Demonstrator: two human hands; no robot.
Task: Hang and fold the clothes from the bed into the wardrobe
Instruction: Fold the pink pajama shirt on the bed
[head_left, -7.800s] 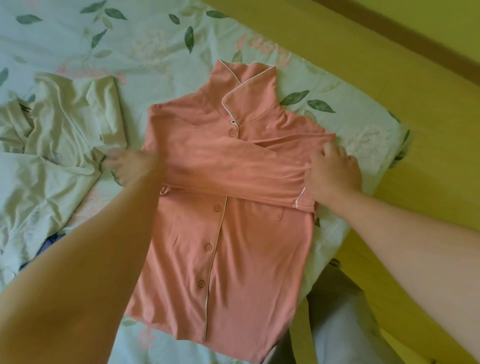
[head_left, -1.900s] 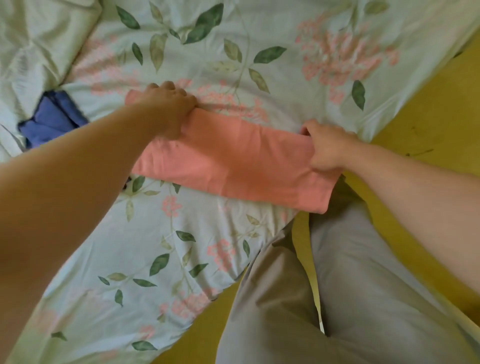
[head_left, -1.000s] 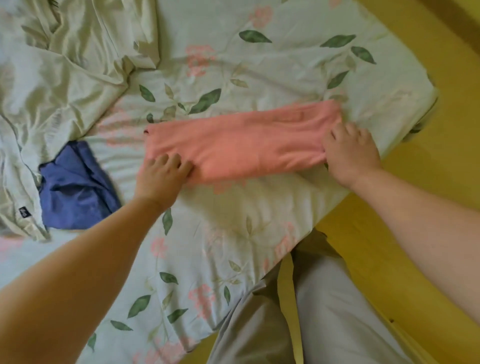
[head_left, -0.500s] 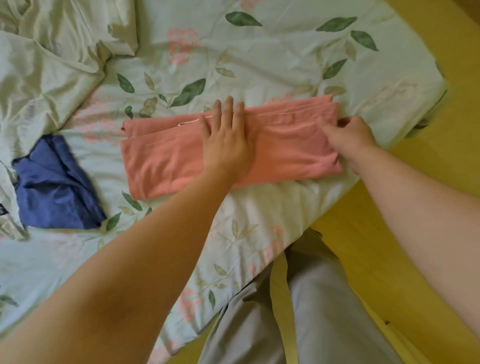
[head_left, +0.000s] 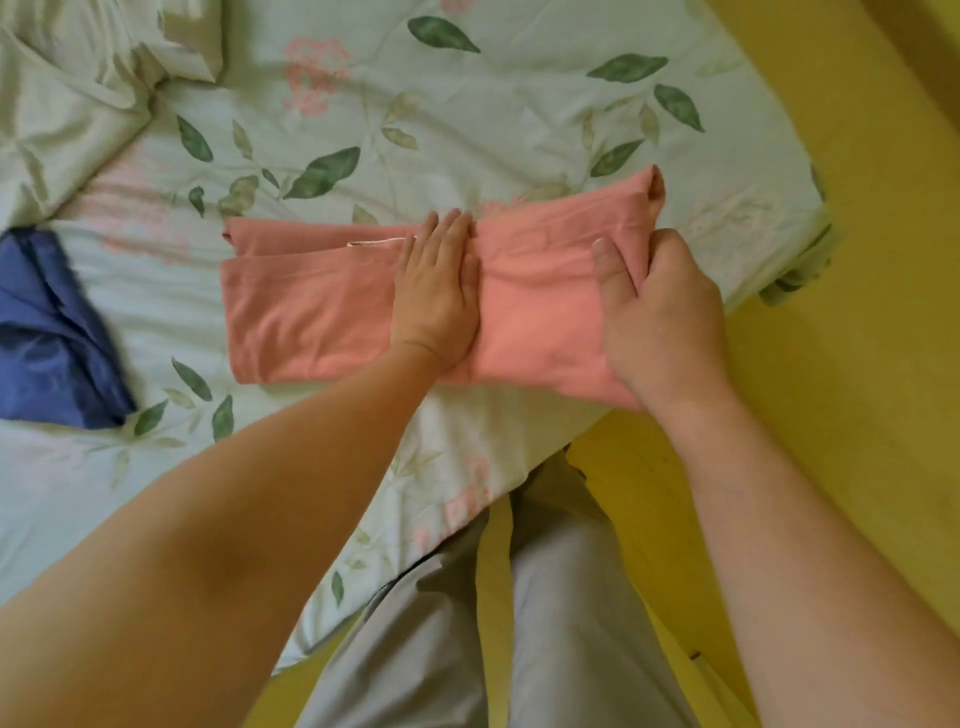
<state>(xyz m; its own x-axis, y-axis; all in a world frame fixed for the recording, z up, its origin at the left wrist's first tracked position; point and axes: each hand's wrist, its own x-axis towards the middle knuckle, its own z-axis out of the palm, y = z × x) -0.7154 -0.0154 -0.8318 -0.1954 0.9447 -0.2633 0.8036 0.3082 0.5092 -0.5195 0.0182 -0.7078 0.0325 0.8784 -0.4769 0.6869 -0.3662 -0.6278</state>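
A salmon-pink pyjama shirt (head_left: 306, 312), folded into a long strip, lies across the floral bed sheet (head_left: 467, 119) near the bed's corner. My left hand (head_left: 436, 296) presses flat on the strip's middle, fingers straight and together. My right hand (head_left: 660, 317) grips the strip's right end, thumb on top and fingers curled under, and that end is lifted off the sheet and bent toward the middle.
A crumpled blue garment (head_left: 47, 332) lies at the left on the bed. A pale green garment (head_left: 67, 88) is bunched at the top left. The bed's corner (head_left: 800, 270) meets the yellow floor (head_left: 872, 364) at the right. My grey trouser legs (head_left: 561, 623) stand against the bed edge.
The shirt went from spread out with sleeves crossed to a narrow folded strip. In the last half second my right hand took hold of the right end and raised it toward my left hand.
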